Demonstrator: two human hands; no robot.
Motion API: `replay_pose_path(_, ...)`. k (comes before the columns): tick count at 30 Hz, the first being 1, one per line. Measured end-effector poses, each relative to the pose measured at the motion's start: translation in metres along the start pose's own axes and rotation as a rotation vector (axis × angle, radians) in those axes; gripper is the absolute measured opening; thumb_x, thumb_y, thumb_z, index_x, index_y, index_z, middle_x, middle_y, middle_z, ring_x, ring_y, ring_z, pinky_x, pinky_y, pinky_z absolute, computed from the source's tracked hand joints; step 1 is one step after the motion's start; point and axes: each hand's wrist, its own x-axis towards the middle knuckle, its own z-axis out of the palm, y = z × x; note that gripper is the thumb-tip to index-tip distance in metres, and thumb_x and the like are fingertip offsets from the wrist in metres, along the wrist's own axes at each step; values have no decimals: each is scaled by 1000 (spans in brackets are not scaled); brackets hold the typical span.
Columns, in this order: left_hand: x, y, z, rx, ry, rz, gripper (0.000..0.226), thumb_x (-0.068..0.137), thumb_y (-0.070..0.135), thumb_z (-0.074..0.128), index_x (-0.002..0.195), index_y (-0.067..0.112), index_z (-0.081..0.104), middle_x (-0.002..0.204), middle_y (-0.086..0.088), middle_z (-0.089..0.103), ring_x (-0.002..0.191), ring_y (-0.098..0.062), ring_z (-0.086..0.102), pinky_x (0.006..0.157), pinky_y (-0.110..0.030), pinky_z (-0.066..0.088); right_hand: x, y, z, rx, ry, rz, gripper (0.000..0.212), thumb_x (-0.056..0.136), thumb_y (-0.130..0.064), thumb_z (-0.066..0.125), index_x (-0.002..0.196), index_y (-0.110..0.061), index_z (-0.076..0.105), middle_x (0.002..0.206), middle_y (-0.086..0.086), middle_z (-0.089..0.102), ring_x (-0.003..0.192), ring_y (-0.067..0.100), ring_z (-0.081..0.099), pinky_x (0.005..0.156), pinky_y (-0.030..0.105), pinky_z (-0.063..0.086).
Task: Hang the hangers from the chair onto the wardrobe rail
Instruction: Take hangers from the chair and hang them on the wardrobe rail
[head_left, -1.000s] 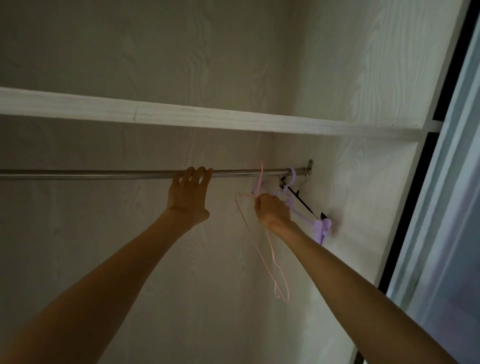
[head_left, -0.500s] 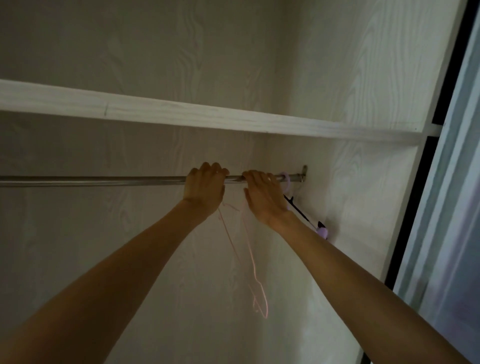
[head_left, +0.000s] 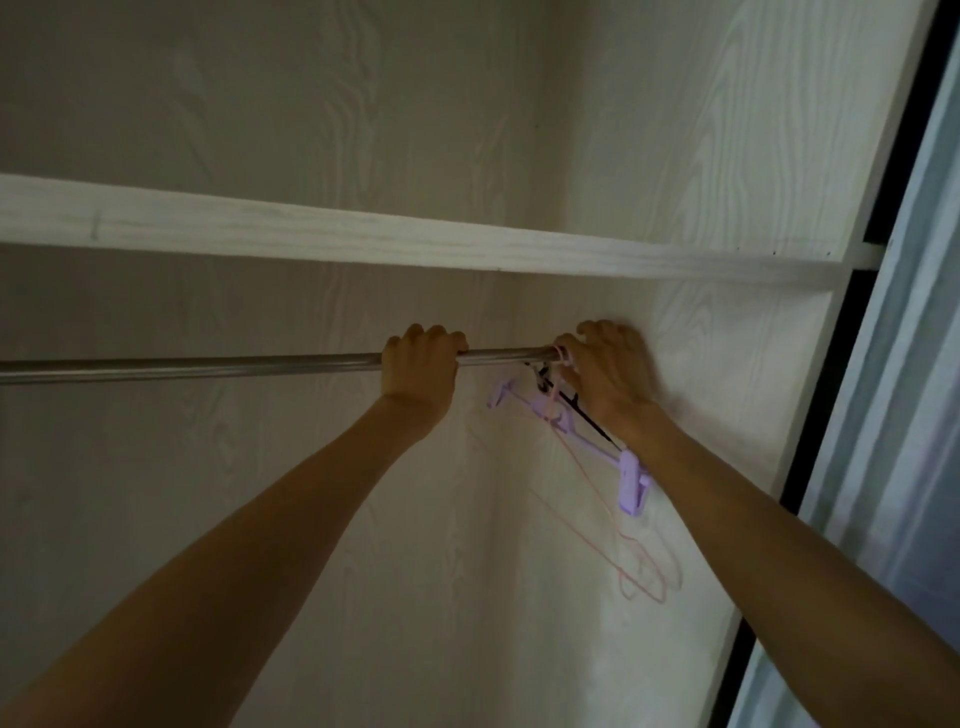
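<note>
A metal wardrobe rail (head_left: 208, 366) runs across the wardrobe under a shelf. My left hand (head_left: 421, 371) is closed around the rail. At the rail's right end my right hand (head_left: 605, 371) rests with its fingers on the hook of a thin pink wire hanger (head_left: 597, 499), which hangs on the rail. Beside it on the rail hang a purple clip hanger (head_left: 631, 480) and a black hanger (head_left: 587, 413), partly hidden behind my right hand. The chair is out of view.
A white wooden shelf (head_left: 363, 241) crosses just above the rail. The wardrobe's right side wall (head_left: 727, 389) is right behind the hangers. A sliding door frame (head_left: 893, 364) stands at the far right.
My right hand slid the pink hanger rightward along the rail to the other hangers at the end. My left hand moved right along the rail and gripped it.
</note>
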Motion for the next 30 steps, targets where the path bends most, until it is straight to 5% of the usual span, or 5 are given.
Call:
replay_pose_path(7, -2, 1, -5, 19, -36, 26, 32, 94, 12, 51, 121, 27, 57, 105, 0, 63, 94, -19, 57, 69, -28, 38, 1, 11, 5, -150, -122, -5, 40, 91, -27, 52, 130, -19, 47, 127, 6, 51, 121, 27, 43, 105, 37, 28)
replay_pose_path(14, -20, 6, -29, -25, -232, 34, 58, 91, 16, 53, 145, 22, 33, 153, 0, 29, 140, -22, 27, 112, -38, 25, -16, 7, -14, 2, -131, -39, 48, 90, -30, 54, 134, -16, 43, 134, 9, 48, 126, 29, 42, 102, 40, 30)
replay_pose_path(17, -41, 8, -46, -122, -210, -34, 58, 85, 5, 57, 138, 21, 41, 142, 0, 43, 128, -20, 41, 101, -32, 38, -36, 3, -32, 205, -104, -56, 34, 88, -18, 56, 121, -12, 57, 130, 12, 55, 118, 32, 49, 93, 39, 38)
replay_pose_path(22, -86, 18, -78, -269, -405, -156, 37, 88, 23, 57, 125, 31, 54, 126, 10, 59, 115, -13, 57, 96, -31, 44, -103, -3, -72, 560, -264, -81, 22, 90, -15, 55, 108, -18, 67, 116, 4, 64, 107, 21, 57, 82, 28, 46)
replay_pose_path(30, -216, 61, -87, -365, -686, 56, 31, 89, 30, 53, 120, 32, 57, 122, 12, 62, 113, -13, 59, 98, -30, 43, -282, -27, -114, 690, -596, 112, 19, 91, -21, 53, 103, -30, 66, 94, -16, 54, 89, 1, 50, 81, 21, 41)
